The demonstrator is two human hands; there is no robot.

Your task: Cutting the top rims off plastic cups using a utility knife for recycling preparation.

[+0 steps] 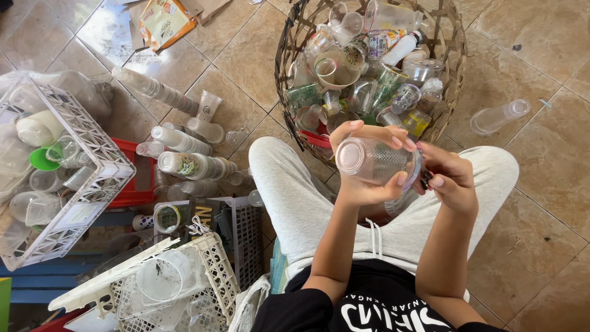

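My left hand [362, 184] is wrapped around a clear plastic cup [372, 161] lying on its side, its bottom towards the camera. My right hand [452, 179] is at the cup's rim end, fingers pinched on a small dark thing there that I cannot make out. Both hands are above my lap, in light grey trousers [295, 184]. Just beyond them stands a round woven basket [452, 58] filled with several clear plastic cups and bottles.
White plastic crates [92, 147] with cups stand at the left, and another crate [209, 276] sits at the lower left. Stacks of nested cups [184, 165] lie on the tile floor. A lone cup stack [499, 117] lies at the right. Cardboard and a yellow packet [163, 21] are at the top.
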